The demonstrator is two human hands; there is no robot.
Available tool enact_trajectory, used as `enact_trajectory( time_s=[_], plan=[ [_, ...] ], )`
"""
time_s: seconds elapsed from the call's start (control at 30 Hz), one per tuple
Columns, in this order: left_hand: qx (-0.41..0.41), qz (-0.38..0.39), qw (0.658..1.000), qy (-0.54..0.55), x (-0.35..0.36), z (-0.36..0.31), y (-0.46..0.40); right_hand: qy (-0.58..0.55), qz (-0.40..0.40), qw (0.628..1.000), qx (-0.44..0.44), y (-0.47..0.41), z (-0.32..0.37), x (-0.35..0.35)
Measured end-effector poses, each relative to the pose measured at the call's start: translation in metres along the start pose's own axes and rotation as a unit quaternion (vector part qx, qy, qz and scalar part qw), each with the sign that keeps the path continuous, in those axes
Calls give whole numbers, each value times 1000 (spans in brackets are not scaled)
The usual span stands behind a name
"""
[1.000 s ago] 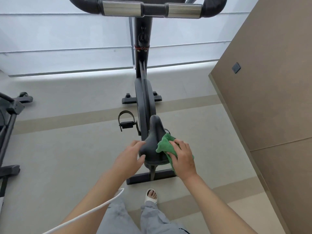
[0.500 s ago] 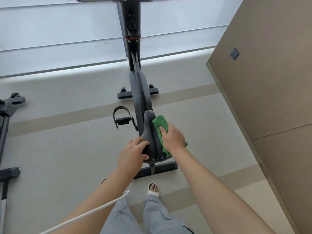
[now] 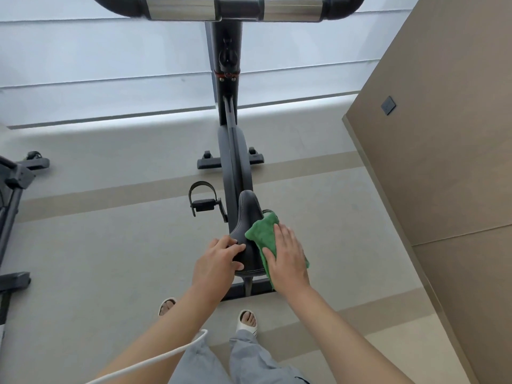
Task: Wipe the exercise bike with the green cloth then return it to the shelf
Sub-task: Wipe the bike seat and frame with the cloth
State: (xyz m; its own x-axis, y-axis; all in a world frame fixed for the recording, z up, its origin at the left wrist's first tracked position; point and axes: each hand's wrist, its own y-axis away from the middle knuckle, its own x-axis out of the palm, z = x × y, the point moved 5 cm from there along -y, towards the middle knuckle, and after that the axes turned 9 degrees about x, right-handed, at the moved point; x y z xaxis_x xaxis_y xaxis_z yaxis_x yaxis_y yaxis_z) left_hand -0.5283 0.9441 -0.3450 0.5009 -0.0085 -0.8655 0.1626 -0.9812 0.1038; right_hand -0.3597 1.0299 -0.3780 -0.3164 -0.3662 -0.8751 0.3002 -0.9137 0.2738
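Pale grey floor (image 3: 116,261) with tan stripes, brown wall panel on the right, so some kind of home gym. Nearest the camera, the person's left hand (image 3: 219,259) curls around the left rear edge of the saddle (image 3: 246,231), its grip closed on the padding, probably to keep the seat from twisting while it's rubbed. Right beside it, the right hand (image 3: 288,259) lies flat with fingers spread on the green cloth (image 3: 261,231), pressing it against the saddle's right side, so no pinch, just palm pressure. Farther out the exercise bike (image 3: 235,162) runs away to a pedal (image 3: 203,200) and the handlebar (image 3: 230,6), both looking untouched. No shelf in sight, so returning the cloth is a way off.
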Motion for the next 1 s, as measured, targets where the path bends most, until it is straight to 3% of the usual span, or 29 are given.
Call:
enact_trajectory(
  time_s=[0.2, 0.67, 0.9, 1.0],
  plan=[
    [6, -27, 999, 17, 5, 7, -1, 96, -54, 994, -1, -22, 34, 5],
    [16, -38, 999, 15, 12, 12, -5, 65, 35, 997, -34, -153, 116, 4],
    [15, -35, 999, 4, 11, 7, 0, -4, 36, 998, -50, -130, 103, -2],
    [15, -35, 999, 9, 10, 7, 2, 59, 3, 997, -54, -94, 91, 1]
  ],
)
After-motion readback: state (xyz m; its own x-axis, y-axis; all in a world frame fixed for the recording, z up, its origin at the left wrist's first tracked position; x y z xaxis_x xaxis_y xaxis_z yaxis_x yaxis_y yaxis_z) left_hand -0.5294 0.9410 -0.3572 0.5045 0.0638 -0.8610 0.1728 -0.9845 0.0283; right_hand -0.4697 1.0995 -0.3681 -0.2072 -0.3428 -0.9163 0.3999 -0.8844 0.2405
